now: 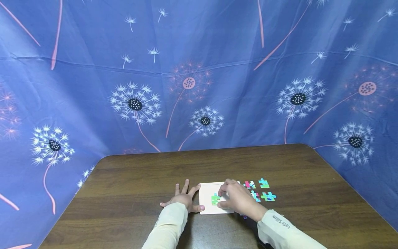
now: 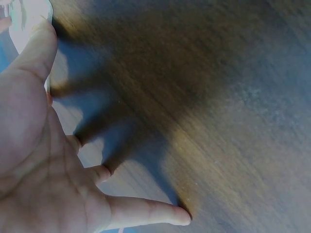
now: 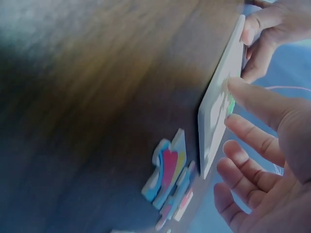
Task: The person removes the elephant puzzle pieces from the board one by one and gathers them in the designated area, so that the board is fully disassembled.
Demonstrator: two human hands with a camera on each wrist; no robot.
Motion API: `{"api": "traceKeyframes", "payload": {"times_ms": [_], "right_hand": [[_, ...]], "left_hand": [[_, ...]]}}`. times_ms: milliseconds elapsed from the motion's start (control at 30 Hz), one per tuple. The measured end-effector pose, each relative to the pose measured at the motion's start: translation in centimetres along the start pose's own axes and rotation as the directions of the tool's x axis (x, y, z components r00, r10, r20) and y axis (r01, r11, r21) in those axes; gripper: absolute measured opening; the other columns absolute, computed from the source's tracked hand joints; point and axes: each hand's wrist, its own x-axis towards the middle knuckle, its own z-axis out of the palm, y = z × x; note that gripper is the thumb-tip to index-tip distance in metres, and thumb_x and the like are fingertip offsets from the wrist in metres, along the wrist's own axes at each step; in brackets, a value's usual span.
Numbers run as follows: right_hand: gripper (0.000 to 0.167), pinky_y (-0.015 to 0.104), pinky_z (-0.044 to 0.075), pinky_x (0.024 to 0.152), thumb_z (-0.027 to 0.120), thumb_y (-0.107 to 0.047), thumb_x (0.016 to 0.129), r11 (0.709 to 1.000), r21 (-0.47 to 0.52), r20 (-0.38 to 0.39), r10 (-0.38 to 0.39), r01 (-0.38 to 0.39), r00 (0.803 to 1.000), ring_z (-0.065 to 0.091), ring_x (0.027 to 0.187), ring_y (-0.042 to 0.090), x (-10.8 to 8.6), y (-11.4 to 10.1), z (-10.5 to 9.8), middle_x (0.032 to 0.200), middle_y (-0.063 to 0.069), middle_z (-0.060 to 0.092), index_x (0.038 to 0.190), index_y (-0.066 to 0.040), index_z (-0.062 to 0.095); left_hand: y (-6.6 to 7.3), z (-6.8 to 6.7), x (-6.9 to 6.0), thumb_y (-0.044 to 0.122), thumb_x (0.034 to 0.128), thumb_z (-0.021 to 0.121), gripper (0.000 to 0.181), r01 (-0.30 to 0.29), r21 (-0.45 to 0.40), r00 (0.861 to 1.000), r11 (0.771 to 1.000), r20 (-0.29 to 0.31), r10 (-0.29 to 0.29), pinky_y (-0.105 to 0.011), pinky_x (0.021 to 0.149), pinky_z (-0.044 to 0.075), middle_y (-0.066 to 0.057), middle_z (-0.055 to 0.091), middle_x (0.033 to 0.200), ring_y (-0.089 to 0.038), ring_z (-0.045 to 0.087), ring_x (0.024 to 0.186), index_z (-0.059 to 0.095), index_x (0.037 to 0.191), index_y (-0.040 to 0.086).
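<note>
A pale rectangular puzzle board [image 1: 206, 188] lies flat on the table. On it is a green jigsaw piece with light spots [image 1: 215, 200]. My right hand [image 1: 239, 199] is over the board, its thumb and index finger curled and pinching at the right side of that piece; the fingers partly hide it. In the right wrist view a bit of green [image 3: 231, 104] shows between thumb and index finger. With fingers spread, my left hand [image 1: 182, 200] rests on the table at the board's left side. Its thumb [image 2: 41, 43] lies on the board's edge.
Several loose jigsaw pieces lie right of the board, among them a blue-green one [image 1: 264, 183] and another [image 1: 268, 196]. Some are partly hidden by the right hand and arm. The brown wooden table [image 1: 140, 180] meets a blue dandelion-print cloth [image 1: 236, 103] behind.
</note>
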Motion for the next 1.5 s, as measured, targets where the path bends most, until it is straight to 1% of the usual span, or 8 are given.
{"api": "traceKeyframes", "payload": {"times_ms": [300, 500, 633, 800, 1100, 1267, 1400, 1500], "right_hand": [[0.025, 0.028, 0.046, 0.065, 0.091, -0.024, 0.077, 0.995, 0.1, 0.042, -0.006, 0.002, 0.999, 0.054, 0.086, 0.015, -1.4, 1.6, -1.5, 0.097, -0.007, 0.057, 0.093, -0.018, 0.073], [0.023, 0.03, 0.048, 0.068, 0.088, -0.03, 0.08, 0.991, 0.09, 0.029, -0.103, 0.1, 0.994, 0.056, 0.088, 0.015, -2.2, 3.2, -2.1, 0.097, -0.009, 0.059, 0.094, -0.021, 0.073], [0.021, 0.03, 0.049, 0.071, 0.088, -0.03, 0.08, 0.986, 0.079, -0.016, -0.145, 0.146, 0.989, 0.059, 0.09, 0.016, -2.8, 3.8, -2.6, 0.098, -0.01, 0.06, 0.092, -0.024, 0.073], [0.021, 0.03, 0.05, 0.072, 0.088, -0.026, 0.08, 0.99, 0.08, -0.022, -0.11, 0.112, 0.994, 0.059, 0.091, 0.016, -3.5, 4.3, -3.4, 0.101, -0.01, 0.059, 0.095, -0.024, 0.074], [0.021, 0.031, 0.05, 0.071, 0.086, -0.034, 0.082, 0.994, 0.05, -0.035, -0.095, 0.097, 0.995, 0.058, 0.087, 0.013, -5.0, 5.8, -4.6, 0.102, -0.01, 0.059, 0.095, -0.028, 0.072], [0.021, 0.03, 0.049, 0.069, 0.085, -0.036, 0.083, 0.996, 0.045, -0.01, -0.077, 0.078, 0.997, 0.056, 0.084, 0.01, -5.7, 6.6, -5.0, 0.1, -0.011, 0.058, 0.097, -0.027, 0.072], [0.022, 0.045, 0.056, 0.084, 0.087, -0.032, 0.081, 0.999, 0.019, -0.008, -0.048, 0.049, 0.999, 0.063, 0.11, 0.031, -6.1, 7.1, -5.2, 0.104, -0.01, 0.06, 0.098, -0.028, 0.073], [0.022, 0.049, 0.055, 0.088, 0.087, -0.033, 0.081, 0.999, 0.006, -0.022, -0.043, 0.043, 0.999, 0.061, 0.117, 0.037, -6.5, 7.4, -5.4, 0.105, -0.01, 0.061, 0.097, -0.029, 0.073]], "left_hand": [[-0.2, 0.5, 0.8, 0.059, 0.0858, 0.071, 0.088, -0.002, 0.015, 1.0, 1.0, 0.005, 0.001, -0.088, 0.091, 0.027, 0.004, 0.01, 0.17, -0.034, 0.006, 0.156, 0.026, 0.159, 0.042], [-0.4, 0.7, 1.2, 0.059, 0.0864, 0.071, 0.088, 0.003, 0.014, 1.0, 1.0, 0.016, -0.003, -0.089, 0.092, 0.026, 0.005, 0.009, 0.171, -0.033, 0.004, 0.156, 0.025, 0.16, 0.043], [-0.3, 0.4, 0.6, 0.058, 0.0871, 0.071, 0.087, -0.009, 0.004, 1.0, 1.0, 0.004, 0.009, -0.089, 0.092, 0.026, 0.003, 0.01, 0.17, -0.034, 0.005, 0.156, 0.027, 0.159, 0.04], [-0.1, 0.0, 0.0, 0.056, 0.088, 0.071, 0.085, -0.012, -0.017, 1.0, 1.0, 0.001, 0.012, -0.089, 0.093, 0.024, 0.002, 0.01, 0.17, -0.034, 0.005, 0.156, 0.028, 0.159, 0.039], [-0.5, 0.7, 1.1, 0.058, 0.0869, 0.07, 0.087, -0.003, -0.001, 1.0, 1.0, 0.017, 0.003, -0.09, 0.093, 0.022, 0.004, 0.006, 0.171, -0.033, 0.003, 0.156, 0.025, 0.16, 0.044], [-0.4, 0.4, 0.8, 0.057, 0.0866, 0.072, 0.087, -0.01, -0.017, 1.0, 1.0, 0.006, 0.01, -0.09, 0.091, 0.023, 0.003, 0.008, 0.171, -0.034, 0.004, 0.156, 0.027, 0.159, 0.041], [-0.2, 0.0, 0.1, 0.056, 0.0875, 0.071, 0.086, -0.015, -0.016, 1.0, 1.0, 0.004, 0.015, -0.089, 0.093, 0.024, 0.002, 0.009, 0.171, -0.035, 0.005, 0.156, 0.028, 0.16, 0.039], [-0.1, -0.2, -0.3, 0.056, 0.0883, 0.07, 0.085, -0.021, -0.01, 1.0, 1.0, 0.0, 0.021, -0.088, 0.093, 0.025, 0.002, 0.01, 0.171, -0.035, 0.006, 0.156, 0.028, 0.16, 0.038]]}}
